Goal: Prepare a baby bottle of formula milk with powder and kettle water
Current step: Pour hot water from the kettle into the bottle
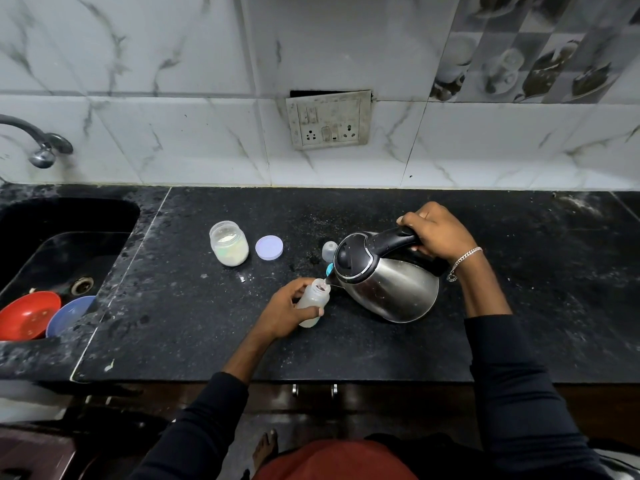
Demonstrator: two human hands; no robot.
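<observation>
Bottle (313, 301) held at the spout of the tilted kettle (384, 278).
It is gripped on the dark surface (207, 323) by fingers of the left hand (287, 311); the kettle handle is clasped by the right hand (438, 233).

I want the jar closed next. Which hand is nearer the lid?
Left. The left hand holds the bottle just this side of the lid; the right hand grips the kettle handle, farther right.

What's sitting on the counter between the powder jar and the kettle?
In the head view, a purple lid and a small clear cap lie between jar and kettle.
</observation>
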